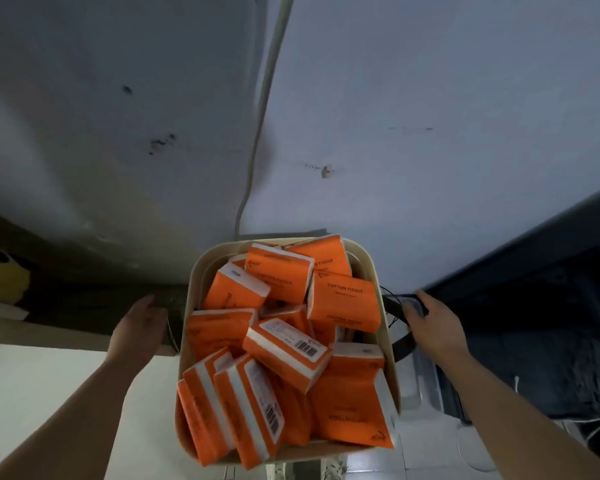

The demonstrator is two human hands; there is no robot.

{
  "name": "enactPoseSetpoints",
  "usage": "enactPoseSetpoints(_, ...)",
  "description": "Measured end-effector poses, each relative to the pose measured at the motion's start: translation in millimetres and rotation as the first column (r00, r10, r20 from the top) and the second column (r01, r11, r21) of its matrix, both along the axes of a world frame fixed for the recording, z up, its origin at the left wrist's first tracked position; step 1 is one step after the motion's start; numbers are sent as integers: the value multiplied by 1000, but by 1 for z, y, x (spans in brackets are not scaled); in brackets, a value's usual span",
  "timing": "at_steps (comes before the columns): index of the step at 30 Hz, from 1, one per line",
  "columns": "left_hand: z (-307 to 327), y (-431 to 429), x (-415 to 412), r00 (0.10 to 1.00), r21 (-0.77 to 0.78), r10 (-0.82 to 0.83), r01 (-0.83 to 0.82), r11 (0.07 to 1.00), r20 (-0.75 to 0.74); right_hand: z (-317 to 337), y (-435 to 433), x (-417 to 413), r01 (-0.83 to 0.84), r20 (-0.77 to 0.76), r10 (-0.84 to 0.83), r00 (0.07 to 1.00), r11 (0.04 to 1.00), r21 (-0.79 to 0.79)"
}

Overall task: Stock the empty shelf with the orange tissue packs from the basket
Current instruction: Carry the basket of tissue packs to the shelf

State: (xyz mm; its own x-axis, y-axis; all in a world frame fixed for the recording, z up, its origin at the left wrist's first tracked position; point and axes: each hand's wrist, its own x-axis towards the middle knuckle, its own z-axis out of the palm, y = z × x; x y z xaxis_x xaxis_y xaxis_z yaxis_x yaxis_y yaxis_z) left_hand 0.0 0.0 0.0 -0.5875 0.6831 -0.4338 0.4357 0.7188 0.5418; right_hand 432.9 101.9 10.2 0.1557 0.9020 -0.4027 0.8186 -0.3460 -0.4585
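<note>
A cream plastic basket (390, 292) fills the lower middle, heaped with several orange tissue packs (343, 299) lying at all angles; one pack (286, 353) shows a barcode on top. My left hand (141, 327) is at the basket's left side, its fingers curled in toward a dark handle (174, 327). On the right side my right hand (430, 323) grips the black handle (400, 346), with the fingertips over its top. No pack is in either hand.
A pale wall (395, 116) rises behind the basket, with a white cable (257, 140) running down it. A dark shelf unit (534, 289) stands at the right. At the left is a dim ledge (66, 306) with a yellow object (0, 271).
</note>
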Motion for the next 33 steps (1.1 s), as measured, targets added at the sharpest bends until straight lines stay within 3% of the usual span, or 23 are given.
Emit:
enactPoseSetpoints(2, -8, 1, 3, 971, -46, 67, -58, 997, 229, -8, 2, 1, 73, -68, -81, 994, 992, -106)
enactPoseSetpoints(4, -12, 1, 7, 882, -145, 181, -130, 981, 434, -13, 0, -1, 206, -165, -247, 955, 951, -231)
enactPoseSetpoints(8, -19, -2, 9, 746, -207, 308, -230, 951, 591, -22, 1, -3, 454, -367, -648, 668, 745, -489)
enactPoseSetpoints(13, -19, -12, -1, 537, -95, 339, -430, 898, 772, -22, 3, 2, 400, -567, -754, 331, 656, -640)
enactPoseSetpoints(18, -6, -14, -8, 474, 5, 224, -435, 900, 852, -11, 6, 4, 315, -633, -770, 76, 621, -718)
enactPoseSetpoints(24, 2, -16, -8, 388, -5, 192, -435, 901, 901, -3, 5, 1, 278, -640, -767, 46, 625, -730)
enactPoseSetpoints(33, 16, -18, 3, 439, -14, 217, -422, 907, 872, 11, -4, -6, 252, -676, -726, 125, 682, -687)
